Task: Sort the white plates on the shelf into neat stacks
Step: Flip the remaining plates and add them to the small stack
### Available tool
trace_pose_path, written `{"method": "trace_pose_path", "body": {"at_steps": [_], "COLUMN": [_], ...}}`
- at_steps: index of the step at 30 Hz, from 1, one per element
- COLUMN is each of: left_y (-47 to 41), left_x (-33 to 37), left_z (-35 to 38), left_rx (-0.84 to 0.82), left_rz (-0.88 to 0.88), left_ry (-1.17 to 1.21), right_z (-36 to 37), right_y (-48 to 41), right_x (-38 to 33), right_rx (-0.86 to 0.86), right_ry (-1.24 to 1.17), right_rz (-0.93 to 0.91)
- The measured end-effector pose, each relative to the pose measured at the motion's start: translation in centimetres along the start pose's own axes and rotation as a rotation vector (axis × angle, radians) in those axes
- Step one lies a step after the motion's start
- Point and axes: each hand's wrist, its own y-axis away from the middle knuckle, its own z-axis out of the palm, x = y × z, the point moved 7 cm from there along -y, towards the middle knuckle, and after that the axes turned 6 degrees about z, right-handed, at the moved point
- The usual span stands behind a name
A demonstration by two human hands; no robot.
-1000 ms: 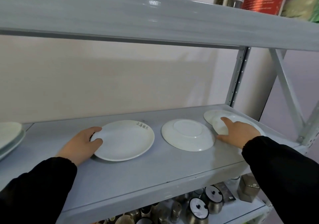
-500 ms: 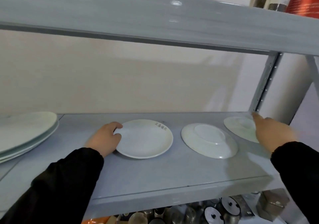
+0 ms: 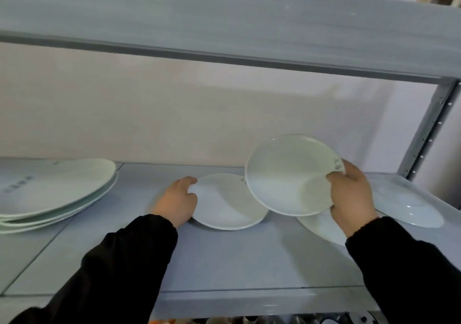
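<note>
Glossy round white plates sit on the smooth grey metal shelf (image 3: 224,261) — a stack (image 3: 55,186) of larger ones at far left. The right hand (image 3: 349,199) grips a shallow tilted plate (image 3: 287,174) by its rim, thumb on its face, above the shelf; the left hand (image 3: 177,199) curls its fingers round a flat-lying plate (image 3: 224,204) at its edge.

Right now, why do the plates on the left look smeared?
Head view: motion blur smears the stack, its print unreadable; the held plate is sharper; small glints mark the right plate; a soft shadow lies on the wall.
</note>
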Motion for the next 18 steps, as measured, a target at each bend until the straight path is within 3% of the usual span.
{"method": "trace_pose_path", "body": {"at_steps": [4, 8, 11, 15, 18], "left_y": [0.1, 0.2, 0.2, 0.0, 0.1], "left_x": [0.3, 0.4, 0.5, 0.0, -0.1], "left_z": [0.1, 0.1, 0.2, 0.2, 0.2], "left_rx": [-0.005, -0.001, -0.007, -0.012, -0.021], "left_rz": [0.005, 0.013, 0.027, -0.002, -0.022], "left_ry": [0.038, 0.071, 0.102, 0.106, 0.110], "right_z": [4.1, 5.4, 6.0, 6.0, 6.4], "right_y": [0.4, 0.2, 0.7, 1.8, 2.4], "right_x": [5.5, 7.2, 6.5, 5.2, 5.2], "right_rx": [-0.185, -0.245, -0.307, -0.299, -0.347], "right_ry": [-0.255, -0.293, -0.122, 0.344, 0.412], "right_rz": [0.243, 0.306, 0.212, 0.070, 0.074]}}
